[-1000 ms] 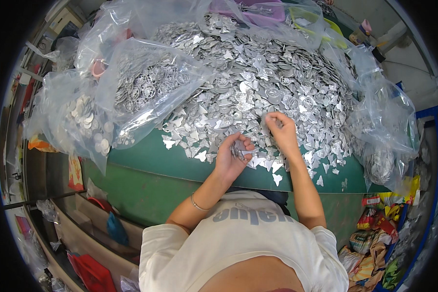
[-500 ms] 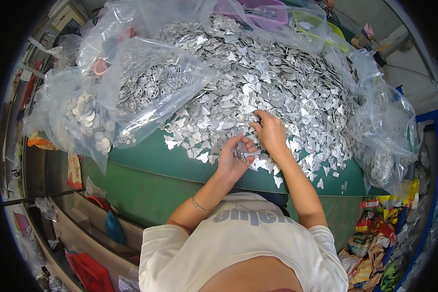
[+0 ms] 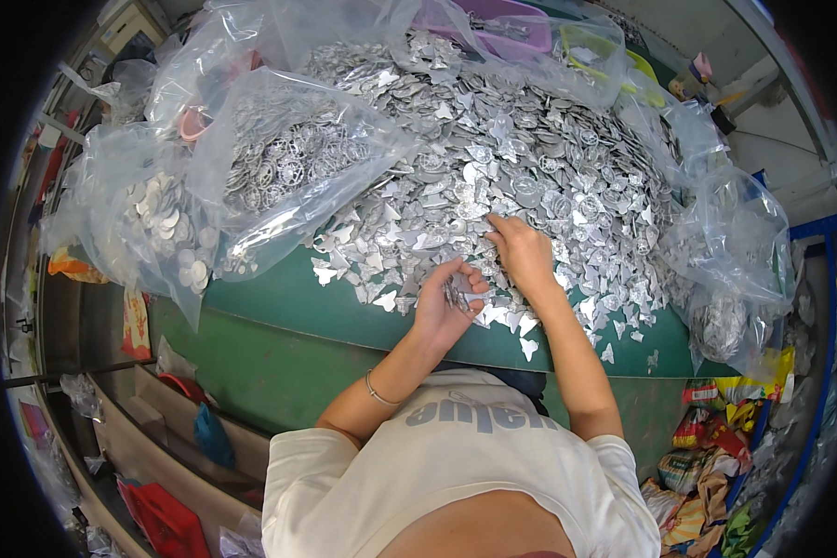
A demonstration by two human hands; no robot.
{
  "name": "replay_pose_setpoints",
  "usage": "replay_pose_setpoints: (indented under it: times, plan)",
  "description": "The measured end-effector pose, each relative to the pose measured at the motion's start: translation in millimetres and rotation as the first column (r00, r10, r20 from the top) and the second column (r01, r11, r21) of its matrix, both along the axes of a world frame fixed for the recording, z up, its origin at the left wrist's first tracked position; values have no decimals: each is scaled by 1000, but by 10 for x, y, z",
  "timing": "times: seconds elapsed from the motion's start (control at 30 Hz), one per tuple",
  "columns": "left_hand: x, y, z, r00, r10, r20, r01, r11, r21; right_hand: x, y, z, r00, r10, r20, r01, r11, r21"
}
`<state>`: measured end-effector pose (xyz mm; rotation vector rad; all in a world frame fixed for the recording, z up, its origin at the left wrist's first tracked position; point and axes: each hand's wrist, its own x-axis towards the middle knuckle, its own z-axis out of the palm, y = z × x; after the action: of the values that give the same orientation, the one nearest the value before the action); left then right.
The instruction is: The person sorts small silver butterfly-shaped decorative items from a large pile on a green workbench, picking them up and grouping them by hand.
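Observation:
A wide heap of small flat silver metal pieces (image 3: 567, 177) spreads over the green tabletop (image 3: 279, 312). Many are winged or pointed in outline, others round. My left hand (image 3: 448, 302) is palm up at the heap's near edge, its fingers curled around several of these metal pieces (image 3: 456, 293). Just to its right, my right hand (image 3: 524, 256) reaches palm down over the heap. Its thumb and forefinger are drawn together at the pieces; whatever lies between them is too small to make out.
A clear plastic bag of round openwork metal pieces (image 3: 288, 158) lies at left, beside a bag of plain discs (image 3: 169, 219). More plastic bags (image 3: 725, 242) line the right edge. Purple (image 3: 507, 33) and yellow-green baskets (image 3: 646, 79) stand at the back.
The thumb and forefinger of my right hand have closed toward each other over the heap. My left hand stays in place with its metal pieces.

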<state>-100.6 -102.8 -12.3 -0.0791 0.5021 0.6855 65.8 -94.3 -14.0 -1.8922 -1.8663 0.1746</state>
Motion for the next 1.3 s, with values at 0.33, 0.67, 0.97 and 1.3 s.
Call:
replay_pose_setpoints:
  times: [0.33, 0.67, 0.97, 1.3]
  plan:
    - [-6, 5, -43, 999, -5, 53, 5, 1000, 3, 369, 45, 167, -523, -96, -847, -57, 995, -78]
    - [365, -36, -67, 971, 227, -77, -222, 972, 74, -152, -145, 162, -534, 72, -842, 208, 977, -48]
    - [608, -37, -37, 971, 237, 27, -239, 966, 98, -405, -336, 250, 677, 198, -709, 99, 930, 354]
    - [685, 79, -629, 884, 130, 450, -181, 981, 72, -541, -416, 364, 837, 251, -486, 5, 885, 466]
